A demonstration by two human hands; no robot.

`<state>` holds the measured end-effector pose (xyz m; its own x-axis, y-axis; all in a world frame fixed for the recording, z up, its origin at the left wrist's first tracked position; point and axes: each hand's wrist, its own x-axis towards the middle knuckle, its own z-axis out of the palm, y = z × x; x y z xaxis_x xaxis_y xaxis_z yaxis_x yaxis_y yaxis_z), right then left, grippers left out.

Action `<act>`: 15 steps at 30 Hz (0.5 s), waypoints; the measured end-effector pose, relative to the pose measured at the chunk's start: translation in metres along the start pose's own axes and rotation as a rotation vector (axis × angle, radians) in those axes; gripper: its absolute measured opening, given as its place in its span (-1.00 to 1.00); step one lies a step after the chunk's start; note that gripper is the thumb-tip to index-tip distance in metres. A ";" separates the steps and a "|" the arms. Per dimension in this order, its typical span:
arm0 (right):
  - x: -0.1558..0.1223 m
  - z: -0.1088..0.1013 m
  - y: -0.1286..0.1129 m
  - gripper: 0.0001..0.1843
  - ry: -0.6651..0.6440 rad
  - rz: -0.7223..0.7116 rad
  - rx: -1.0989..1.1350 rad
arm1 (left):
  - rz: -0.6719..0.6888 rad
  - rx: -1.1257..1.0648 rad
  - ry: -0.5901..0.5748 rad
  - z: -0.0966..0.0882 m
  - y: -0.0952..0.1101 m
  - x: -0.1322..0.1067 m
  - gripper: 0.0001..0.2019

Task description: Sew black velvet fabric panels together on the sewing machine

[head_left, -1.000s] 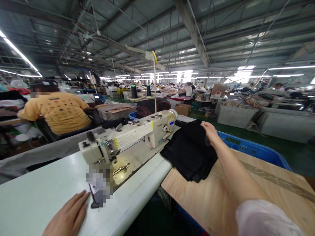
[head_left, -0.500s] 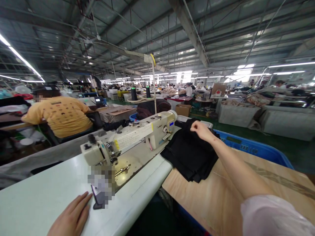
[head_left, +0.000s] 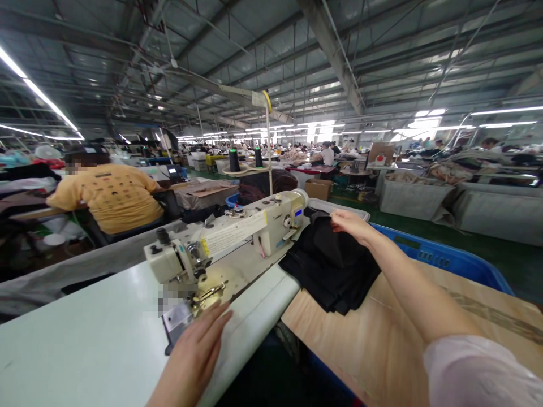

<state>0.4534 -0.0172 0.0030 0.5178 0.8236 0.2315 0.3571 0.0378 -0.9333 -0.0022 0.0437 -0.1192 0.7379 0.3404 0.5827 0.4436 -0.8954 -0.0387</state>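
My right hand (head_left: 348, 224) pinches the far edge of a black fabric piece (head_left: 328, 243) on top of a stack of black fabric pieces (head_left: 335, 288). The piece's edge is lifted and its surface bends. That stack lies partly on the wooden board and partly on the pale sewing table. My left hand (head_left: 199, 345) is open, fingers stretched out, over the table in front of the sewing machine's (head_left: 229, 234) needle area. It is close beside a small metal plate with a dark edge (head_left: 176, 321). Nothing shows in its fingers.
The pale table (head_left: 93, 333) spreads left of the machine. A wooden board (head_left: 360, 345) lies at right, with a blue crate (head_left: 458, 257) behind it. Two black thread cones (head_left: 234, 161) stand behind the machine. A person in a yellow shirt (head_left: 112, 195) sits at left.
My left hand has moved right and forward, from left of the metal plate to its right side. My right hand has raised the top fabric piece's edge a little.
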 end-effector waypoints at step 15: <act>-0.079 0.035 -0.071 -0.77 -0.579 0.000 0.318 | -0.046 -0.587 0.315 -0.002 0.107 0.180 -0.39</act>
<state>0.3607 -0.0650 0.0411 -0.0155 0.9915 0.1290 0.0645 0.1298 -0.9894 0.1770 0.0091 -0.0172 0.5011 0.3616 0.7862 0.0549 -0.9199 0.3882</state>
